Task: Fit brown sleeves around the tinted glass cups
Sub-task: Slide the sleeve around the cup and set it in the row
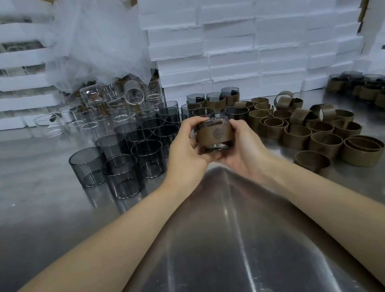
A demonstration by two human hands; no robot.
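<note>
The left hand [185, 146] and the right hand [242, 150] together hold one tinted glass cup [215, 146] above the table, in front of the person and near the centre of the view. Both hands are curled round it: the left hand's fingers wrap its left side, and the right hand cups its right side and base. The cup stands roughly upright. A brown sleeve [214, 134] sits around the cup's body, with dark glass showing above and below the band. A round emblem on the sleeve faces the camera.

Just left of the hands, a cluster of bare tinted cups [148, 157] stands upright on the metal table [32, 193], packed close together. Behind that cluster, clear glass cups [88, 117] stand in a looser group; a few lie on their sides on top of others.

Just right of the hands, loose brown sleeves [321, 138] lie in a spread pile, most standing on edge as open rings, some nested one inside another. Behind the hands, a short row of sleeved cups [215, 101] stands near the back wall. A second group of sleeved cups [377, 92] stands at the far right edge of the table.

White foam blocks [245, 39] are stacked along the back. Crumpled clear plastic film [96, 35] hangs over the clear glass cups, and white foam trays [0, 56] are stacked at the left.
</note>
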